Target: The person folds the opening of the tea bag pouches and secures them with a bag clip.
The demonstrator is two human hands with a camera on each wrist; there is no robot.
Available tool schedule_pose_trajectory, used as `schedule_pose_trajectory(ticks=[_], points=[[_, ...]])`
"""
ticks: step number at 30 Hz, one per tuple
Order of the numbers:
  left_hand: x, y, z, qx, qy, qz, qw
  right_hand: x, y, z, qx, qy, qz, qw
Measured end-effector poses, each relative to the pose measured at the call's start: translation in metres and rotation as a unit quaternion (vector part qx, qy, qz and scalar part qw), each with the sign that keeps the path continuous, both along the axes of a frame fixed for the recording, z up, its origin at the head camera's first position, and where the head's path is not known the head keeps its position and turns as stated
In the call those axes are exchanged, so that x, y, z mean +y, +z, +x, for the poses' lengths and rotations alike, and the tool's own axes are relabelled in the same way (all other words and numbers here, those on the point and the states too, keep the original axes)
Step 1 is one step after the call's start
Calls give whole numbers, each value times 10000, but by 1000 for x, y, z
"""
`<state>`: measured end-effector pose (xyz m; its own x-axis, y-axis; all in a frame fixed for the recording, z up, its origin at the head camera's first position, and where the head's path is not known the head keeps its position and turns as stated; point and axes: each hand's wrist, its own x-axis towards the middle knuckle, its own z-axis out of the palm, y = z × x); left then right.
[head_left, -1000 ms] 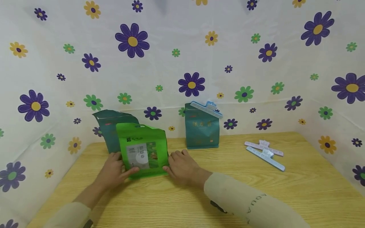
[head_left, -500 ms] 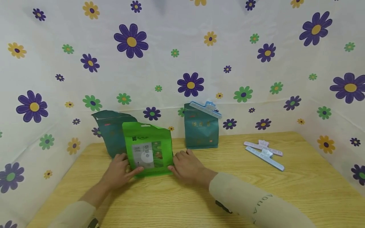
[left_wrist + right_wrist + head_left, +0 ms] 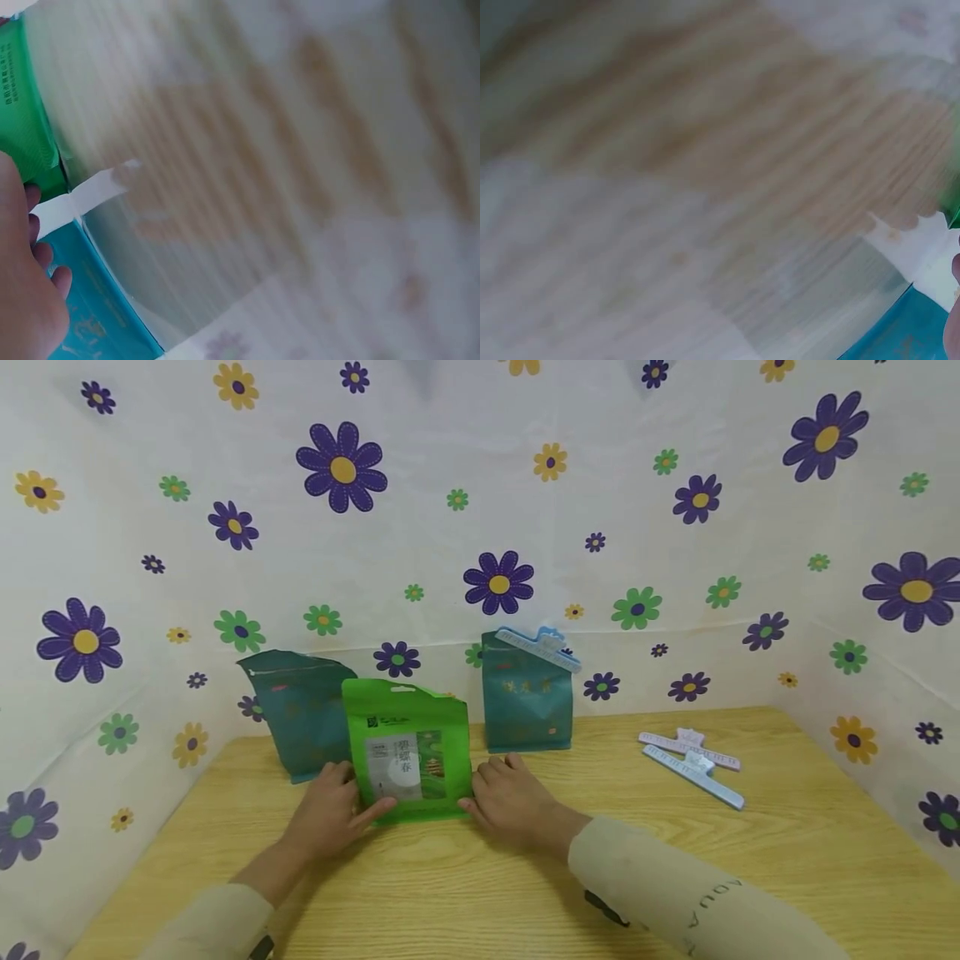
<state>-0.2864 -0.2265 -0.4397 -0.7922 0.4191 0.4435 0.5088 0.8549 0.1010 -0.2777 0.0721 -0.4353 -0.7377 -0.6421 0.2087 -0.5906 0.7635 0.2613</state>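
Note:
A bright green tea bag (image 3: 408,756) with a grey-and-green label stands upright on the table. My left hand (image 3: 330,814) grips its lower left side, the thumb lying across the front. At the lower right edge, my right hand (image 3: 513,797) holds the bag with the thumb on its front corner. The green bag overlaps a teal bag (image 3: 300,714) that stands behind it to the left, its top edge loose. In the left wrist view, part of the green bag (image 3: 22,105) shows beyond the fingers; the right wrist view catches only a sliver of the green bag (image 3: 954,206).
Farther right stands a second teal bag (image 3: 527,710), a light blue sealing clip (image 3: 538,649) slanting across its top. On the table's right side lie a pink clip (image 3: 723,760) and a blue clip (image 3: 678,768), one crossing the other. Flowered cloth (image 3: 420,543) surrounds the wooden table (image 3: 450,893).
Both hands have moved the green bag to the right along the table, and more of the left teal bag shows. The clips and the other bags have stayed put.

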Motion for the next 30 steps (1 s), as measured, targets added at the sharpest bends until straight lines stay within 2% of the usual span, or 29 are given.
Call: schedule_pose_trajectory(ticks=[9, 22, 30], points=[[6, -3, 0, -127, 82, -3, 9999, 7, 1, 2, 89, 10, 79, 9999], [16, -1, -1, 81, -52, 35, 9999, 12, 1, 0, 244, -62, 68, 9997], [19, -3, -5, 233, -112, -115, 9996, 12, 1, 1, 230, -298, 93, 9992]])
